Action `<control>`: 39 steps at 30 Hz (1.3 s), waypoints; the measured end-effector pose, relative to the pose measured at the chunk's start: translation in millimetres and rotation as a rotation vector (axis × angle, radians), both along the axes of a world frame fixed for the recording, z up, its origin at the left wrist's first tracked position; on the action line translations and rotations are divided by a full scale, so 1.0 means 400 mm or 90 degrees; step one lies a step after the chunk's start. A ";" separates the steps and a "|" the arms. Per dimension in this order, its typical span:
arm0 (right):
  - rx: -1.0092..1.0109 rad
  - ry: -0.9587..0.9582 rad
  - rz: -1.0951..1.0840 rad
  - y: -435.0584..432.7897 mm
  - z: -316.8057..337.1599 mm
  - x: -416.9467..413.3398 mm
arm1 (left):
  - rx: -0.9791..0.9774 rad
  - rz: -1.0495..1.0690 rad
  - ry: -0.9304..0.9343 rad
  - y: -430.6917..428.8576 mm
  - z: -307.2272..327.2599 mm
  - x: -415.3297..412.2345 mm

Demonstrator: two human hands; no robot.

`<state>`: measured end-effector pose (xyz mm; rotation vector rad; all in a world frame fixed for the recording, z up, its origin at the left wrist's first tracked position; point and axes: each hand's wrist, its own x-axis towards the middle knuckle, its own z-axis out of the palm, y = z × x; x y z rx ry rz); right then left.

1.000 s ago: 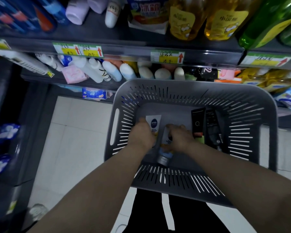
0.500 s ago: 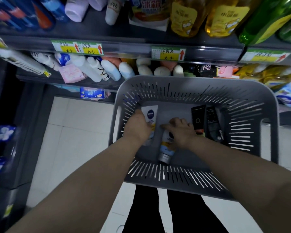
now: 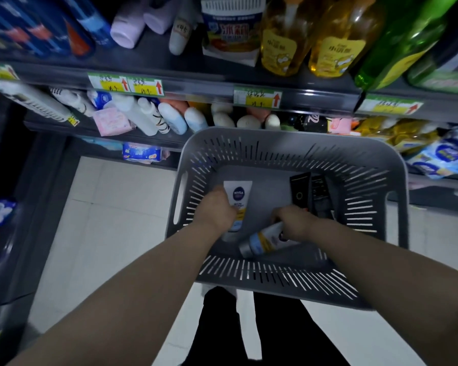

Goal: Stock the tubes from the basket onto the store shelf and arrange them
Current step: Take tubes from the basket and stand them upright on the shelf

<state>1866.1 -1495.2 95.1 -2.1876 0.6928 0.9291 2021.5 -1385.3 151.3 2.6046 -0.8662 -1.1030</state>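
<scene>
Inside the basket (image 3: 288, 140), both hands were among the tubes. The left hand (image 3: 216, 210) was closed round the white tube (image 3: 238, 191), whose crimped end pointed toward the shelf (image 3: 196, 87) — a hold that, in my judgement, suited a straight lift out. The right hand (image 3: 295, 223) gripped the tilted tube (image 3: 262, 243) by its upper half, with the cap end slanting down toward the near wall. The slant suggested it was being drawn off the basket bottom, though contact underneath could not be confirmed. Two black tubes (image 3: 299, 191) lay side by side on the bottom at the right, just beyond the right hand and untouched. The basket sat in front of the person, close below the shelf, which would make for a short carry. No tube from the basket had reached the shelf, so stocking was judged to be at the pick-up stage.

Several points could not be verified. The fingertips of both hands were hidden behind the backs of the hands, and each grip was inferred from the curl of the knuckles. The left hand covered the lower half of the white tube, and the right hand covered most of the tilted tube's label. The near wall hid whatever carried the basket. Shelf goods were blurred and the price tags (image 3: 126, 84) unreadable — the slot meant for the tubes could not be determined.
</scene>
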 end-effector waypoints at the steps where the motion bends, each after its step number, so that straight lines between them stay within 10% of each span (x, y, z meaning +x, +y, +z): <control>1: -0.002 -0.020 -0.014 0.002 0.013 0.000 | -0.010 0.003 0.001 0.001 0.010 -0.001; 16: -0.141 -0.431 -0.387 0.125 0.434 0.006 | -0.347 -0.075 -0.038 0.070 0.312 0.073; 29: -0.533 -0.658 -0.336 0.147 0.888 0.071 | -0.710 0.023 -0.039 0.090 0.742 0.194; 39: -0.607 -0.744 -0.348 -0.024 1.056 0.140 | -0.756 0.085 -0.019 -0.148 0.911 0.275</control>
